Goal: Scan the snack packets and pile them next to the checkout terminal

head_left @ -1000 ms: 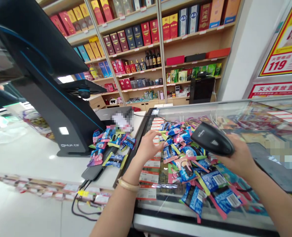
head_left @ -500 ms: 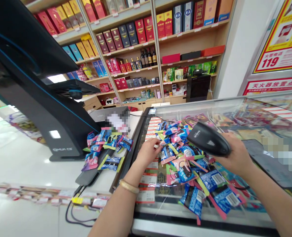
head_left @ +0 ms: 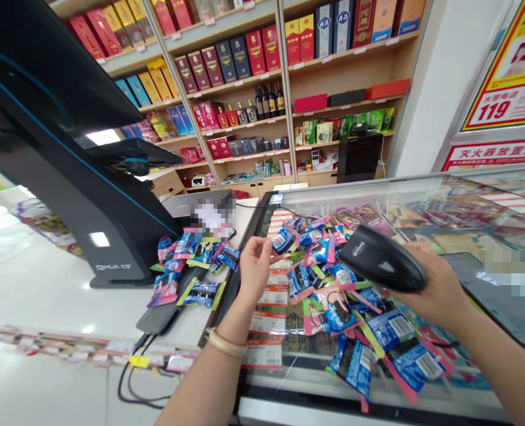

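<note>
One blue packet in left grip, purple packets inside glass case.

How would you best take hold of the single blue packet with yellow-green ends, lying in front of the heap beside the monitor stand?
I'd pinch the packet across its blue middle, coming from above and the counter-edge side. It lies flat, its ends spread left and right, and the heap and monitor stand crowd the far and left sides.
</note>
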`<state>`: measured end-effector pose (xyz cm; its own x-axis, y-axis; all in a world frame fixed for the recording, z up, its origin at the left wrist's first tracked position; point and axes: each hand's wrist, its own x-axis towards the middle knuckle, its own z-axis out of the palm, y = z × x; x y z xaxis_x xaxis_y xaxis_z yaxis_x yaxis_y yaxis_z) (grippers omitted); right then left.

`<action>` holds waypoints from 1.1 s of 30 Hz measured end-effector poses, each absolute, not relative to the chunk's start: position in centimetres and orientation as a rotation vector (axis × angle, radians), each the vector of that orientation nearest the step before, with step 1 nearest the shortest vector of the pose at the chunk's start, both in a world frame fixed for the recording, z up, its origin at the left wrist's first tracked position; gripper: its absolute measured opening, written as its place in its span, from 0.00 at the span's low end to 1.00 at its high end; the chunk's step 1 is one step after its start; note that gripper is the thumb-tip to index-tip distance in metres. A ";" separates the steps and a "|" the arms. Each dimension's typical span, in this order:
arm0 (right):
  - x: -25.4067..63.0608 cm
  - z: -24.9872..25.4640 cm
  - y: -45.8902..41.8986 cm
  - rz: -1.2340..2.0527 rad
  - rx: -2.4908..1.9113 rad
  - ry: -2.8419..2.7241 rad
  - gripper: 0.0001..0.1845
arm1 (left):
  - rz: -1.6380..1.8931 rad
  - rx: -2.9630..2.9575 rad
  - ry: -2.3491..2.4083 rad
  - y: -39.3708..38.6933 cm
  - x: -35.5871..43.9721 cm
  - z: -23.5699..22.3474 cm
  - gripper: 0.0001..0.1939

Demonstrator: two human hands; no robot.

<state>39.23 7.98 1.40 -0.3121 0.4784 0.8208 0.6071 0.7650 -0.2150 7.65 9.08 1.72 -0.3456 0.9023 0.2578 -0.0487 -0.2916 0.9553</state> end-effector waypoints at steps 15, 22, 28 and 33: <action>38.3 1.5 7.1 -0.062 -0.780 -2.118 0.19 | 1.675 0.893 0.915 8.2 9.3 1.8 0.21; 38.4 1.4 7.0 -0.023 -0.805 -2.158 0.15 | 1.638 0.915 0.958 8.0 9.5 1.8 0.21; 38.4 1.9 7.0 -0.045 -0.758 -2.170 0.14 | 1.646 0.916 0.937 7.9 9.5 1.9 0.20; 38.3 2.1 7.1 -0.125 -0.753 -2.142 0.15 | 1.682 0.908 0.904 7.9 9.6 1.8 0.21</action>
